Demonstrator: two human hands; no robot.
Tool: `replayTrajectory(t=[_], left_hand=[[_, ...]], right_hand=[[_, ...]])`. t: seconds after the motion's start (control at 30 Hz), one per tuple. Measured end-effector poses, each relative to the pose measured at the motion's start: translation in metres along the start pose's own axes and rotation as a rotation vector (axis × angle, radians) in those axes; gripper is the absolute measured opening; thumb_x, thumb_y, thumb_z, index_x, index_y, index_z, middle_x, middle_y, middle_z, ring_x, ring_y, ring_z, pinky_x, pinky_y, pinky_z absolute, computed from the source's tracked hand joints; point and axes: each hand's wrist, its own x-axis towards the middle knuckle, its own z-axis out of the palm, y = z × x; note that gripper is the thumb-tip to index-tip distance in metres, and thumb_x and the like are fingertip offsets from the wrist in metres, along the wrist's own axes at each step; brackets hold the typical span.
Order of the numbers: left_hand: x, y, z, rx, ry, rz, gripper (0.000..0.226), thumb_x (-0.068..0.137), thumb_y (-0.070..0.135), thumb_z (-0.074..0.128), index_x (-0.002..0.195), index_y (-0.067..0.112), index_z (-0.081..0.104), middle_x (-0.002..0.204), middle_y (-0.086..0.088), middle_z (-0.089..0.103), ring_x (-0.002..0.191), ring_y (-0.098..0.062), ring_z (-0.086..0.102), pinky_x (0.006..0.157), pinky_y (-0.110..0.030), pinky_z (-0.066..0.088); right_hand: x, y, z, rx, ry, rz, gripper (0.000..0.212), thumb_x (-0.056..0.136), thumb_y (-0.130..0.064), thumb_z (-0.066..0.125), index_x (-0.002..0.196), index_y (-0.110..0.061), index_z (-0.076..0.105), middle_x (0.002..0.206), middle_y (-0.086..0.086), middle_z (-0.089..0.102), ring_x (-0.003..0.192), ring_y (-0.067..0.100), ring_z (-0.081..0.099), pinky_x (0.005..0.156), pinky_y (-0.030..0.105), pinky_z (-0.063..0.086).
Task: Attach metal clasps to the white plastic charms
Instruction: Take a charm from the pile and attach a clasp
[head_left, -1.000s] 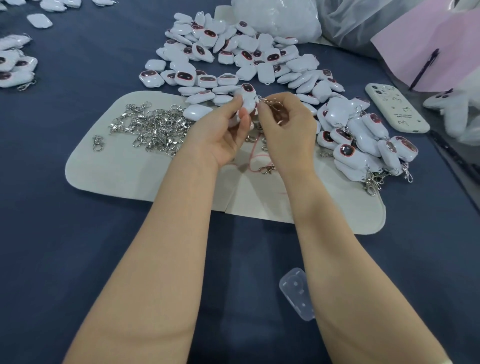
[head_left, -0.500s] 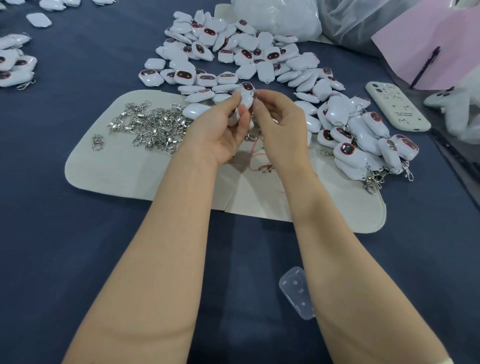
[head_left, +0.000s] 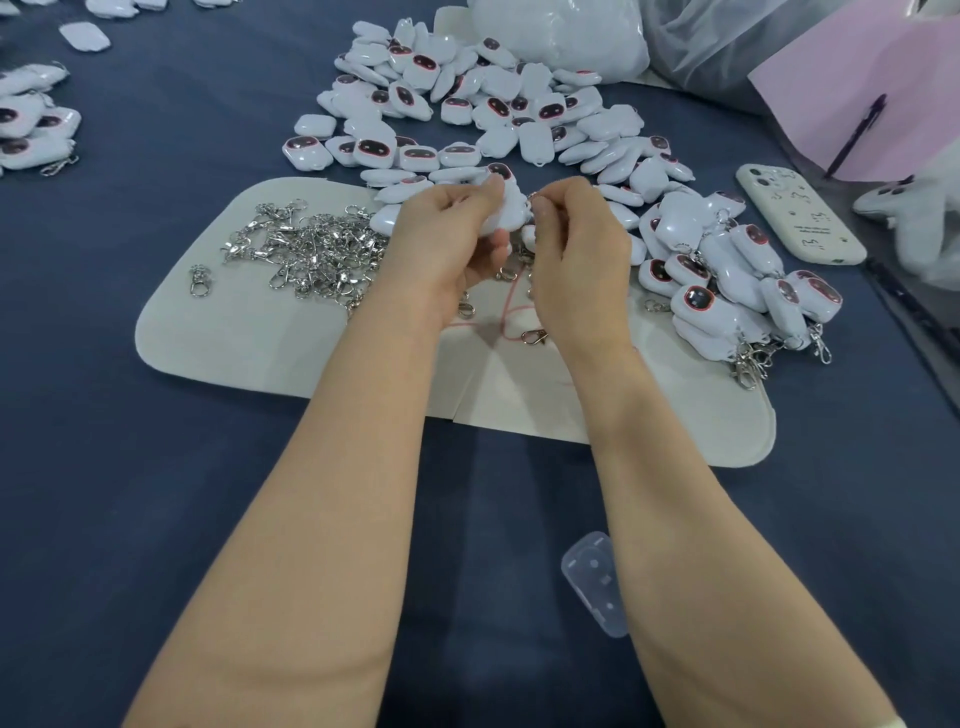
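My left hand (head_left: 447, 234) grips a white plastic charm (head_left: 506, 205) above the cream felt mat (head_left: 249, 343). My right hand (head_left: 576, 254) pinches a small metal clasp (head_left: 534, 197) against the charm's right edge; my fingers hide most of the clasp. A heap of loose metal clasps (head_left: 311, 249) lies on the mat left of my hands. Behind my hands spreads a pile of white charms with dark faces (head_left: 467, 104). To the right lies a cluster of charms with clasps on them (head_left: 737, 280).
A cream phone-shaped case (head_left: 800, 218) lies at the right. Pink paper with a pen (head_left: 862, 119) and plastic bags (head_left: 561, 31) sit at the back right. A clear plastic piece (head_left: 597, 582) lies on the blue cloth near me. More charms (head_left: 31, 124) lie far left.
My right hand has closed in on the charm, bringing the clasp from beside it up against its edge. My left hand has turned the charm slightly.
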Motion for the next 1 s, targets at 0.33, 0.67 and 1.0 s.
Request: replayTrajectory(t=[0.33,0.67,1.0], left_hand=[[-0.003,0.01,-0.003,0.655,0.047,0.555,0.006,0.091,0.022,0.059,0.095,0.018,0.056,0.081,0.005,0.057,0.073,-0.016,0.055,0.071,-0.035,0.054],[0.002,0.0,-0.002,-0.065,-0.011,-0.024,0.009,0.095,0.016,0.056,0.089,0.009,0.056,0.073,-0.003,0.057,0.046,-0.001,0.058,0.047,-0.014,0.048],[0.001,0.0,-0.003,0.132,0.083,0.075,0.008,0.093,0.017,0.059,0.092,0.011,0.055,0.068,0.0,0.054,0.037,-0.001,0.051,0.039,-0.013,0.04]], right_hand=[[0.002,-0.002,0.0,-0.04,-0.129,0.039,0.016,0.095,-0.009,0.048,0.1,-0.004,0.063,0.093,0.011,0.063,0.083,0.02,0.054,0.076,0.028,0.042],[0.005,-0.006,0.005,0.492,0.008,0.407,0.008,0.095,-0.007,0.051,0.093,-0.008,0.059,0.075,0.001,0.062,0.065,0.01,0.06,0.065,0.023,0.053],[0.001,-0.001,-0.001,0.048,-0.039,0.081,0.011,0.091,-0.003,0.051,0.096,-0.005,0.06,0.083,-0.005,0.06,0.076,0.009,0.055,0.07,0.012,0.041]])
